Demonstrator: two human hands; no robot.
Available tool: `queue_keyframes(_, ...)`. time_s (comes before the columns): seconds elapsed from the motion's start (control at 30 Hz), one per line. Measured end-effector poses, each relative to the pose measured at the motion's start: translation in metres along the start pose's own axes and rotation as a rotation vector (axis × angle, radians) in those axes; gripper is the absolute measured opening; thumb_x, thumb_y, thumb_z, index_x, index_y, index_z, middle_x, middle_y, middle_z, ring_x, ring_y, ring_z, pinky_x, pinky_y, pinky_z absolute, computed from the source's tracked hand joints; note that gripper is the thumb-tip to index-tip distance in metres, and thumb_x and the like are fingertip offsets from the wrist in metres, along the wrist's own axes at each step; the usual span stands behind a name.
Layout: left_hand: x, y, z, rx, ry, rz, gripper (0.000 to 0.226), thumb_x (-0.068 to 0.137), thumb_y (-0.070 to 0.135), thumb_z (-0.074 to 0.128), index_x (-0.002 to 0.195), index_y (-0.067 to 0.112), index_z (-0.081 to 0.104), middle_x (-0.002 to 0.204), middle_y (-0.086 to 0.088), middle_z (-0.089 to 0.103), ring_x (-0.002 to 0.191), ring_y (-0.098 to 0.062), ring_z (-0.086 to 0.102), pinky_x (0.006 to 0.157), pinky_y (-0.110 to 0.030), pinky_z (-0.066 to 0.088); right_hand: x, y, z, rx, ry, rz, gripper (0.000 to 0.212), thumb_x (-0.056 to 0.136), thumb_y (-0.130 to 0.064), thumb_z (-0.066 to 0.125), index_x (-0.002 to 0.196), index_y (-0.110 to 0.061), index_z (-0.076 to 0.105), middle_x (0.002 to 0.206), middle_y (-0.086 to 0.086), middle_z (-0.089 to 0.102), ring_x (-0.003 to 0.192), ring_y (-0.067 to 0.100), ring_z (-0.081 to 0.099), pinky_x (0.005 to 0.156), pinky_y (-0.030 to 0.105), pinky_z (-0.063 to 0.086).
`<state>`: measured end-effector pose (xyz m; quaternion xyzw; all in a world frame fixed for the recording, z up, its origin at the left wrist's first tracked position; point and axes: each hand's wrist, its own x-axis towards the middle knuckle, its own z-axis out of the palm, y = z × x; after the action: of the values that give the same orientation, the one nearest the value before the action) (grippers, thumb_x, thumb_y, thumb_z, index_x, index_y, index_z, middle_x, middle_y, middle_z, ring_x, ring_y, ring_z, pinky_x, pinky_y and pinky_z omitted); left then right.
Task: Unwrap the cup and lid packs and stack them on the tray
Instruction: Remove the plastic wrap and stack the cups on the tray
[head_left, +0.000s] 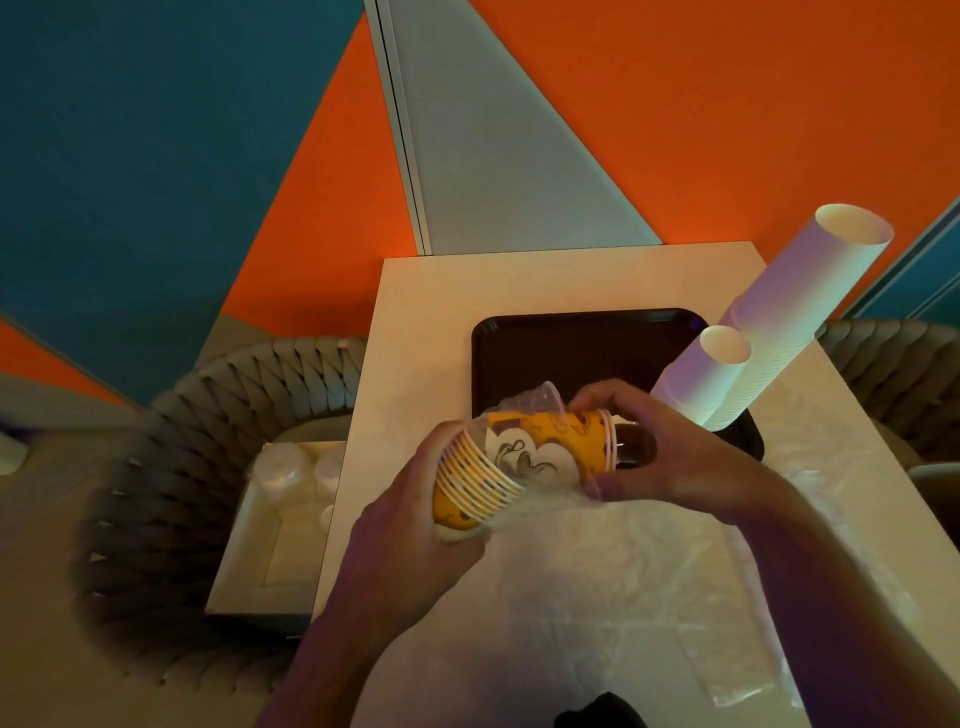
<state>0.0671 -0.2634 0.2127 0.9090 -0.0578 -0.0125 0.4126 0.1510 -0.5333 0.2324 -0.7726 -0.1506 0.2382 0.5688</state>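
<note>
Both hands hold a nested stack of yellow printed paper cups (524, 462) on its side above the white table (415, 322): the left hand (431, 514) curls around its rim end, and the right hand (649, 447) grips the base end, where clear plastic wrap (535, 397) is bunched. Just beyond lies the dark tray (571, 343), two tall stacks of white cups (779, 322) standing at its right edge, and loose plastic film (649, 571) covers the near tabletop.

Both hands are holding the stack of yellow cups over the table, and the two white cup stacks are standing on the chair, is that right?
Not quite. In the head view the white cup stacks stand on the dark tray, not the chair. Both the left hand and right hand do hold the yellow cups.
</note>
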Motion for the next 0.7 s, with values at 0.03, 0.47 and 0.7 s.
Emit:
queue_keyframes(0.03, 0.000, 0.001, -0.001, -0.010, 0.001, -0.002, 0.094, 0.074, 0.044, 0.083, 0.131, 0.073, 0.014, 0.128, 0.039, 0.043, 0.116, 0.008, 0.051, 0.087, -0.017, 0.051, -0.001, 0.000, 0.001, -0.054, -0.008, 0.013, 0.068, 0.070, -0.013, 0.093, 0.121, -0.040, 0.057, 0.117, -0.010, 0.061, 0.106, 0.012, 0.066, 0.084, 0.029, 0.058)
queue_keyframes(0.47, -0.001, 0.012, 0.000, -0.113, 0.006, -0.018, 0.084, 0.057, 0.078, 0.065, 0.126, 0.077, 0.016, 0.123, 0.052, 0.039, 0.114, 0.017, 0.048, 0.081, -0.014, 0.050, 0.007, 0.004, 0.050, -0.168, 0.086, -0.032, 0.064, 0.074, -0.028, 0.090, 0.124, -0.036, 0.051, 0.099, -0.016, 0.069, 0.084, 0.008, 0.072, 0.064, 0.034, 0.063)
queue_keyframes(0.7, -0.004, 0.001, 0.002, -0.102, 0.059, -0.033, 0.091, 0.066, 0.056, 0.081, 0.134, 0.068, 0.021, 0.124, 0.047, 0.041, 0.114, 0.015, 0.050, 0.088, -0.025, 0.056, 0.009, 0.043, 0.043, -0.367, 0.224, -0.010, 0.065, 0.073, -0.045, 0.077, 0.129, -0.027, 0.048, 0.111, -0.018, 0.045, 0.097, 0.007, 0.053, 0.077, 0.025, 0.045)
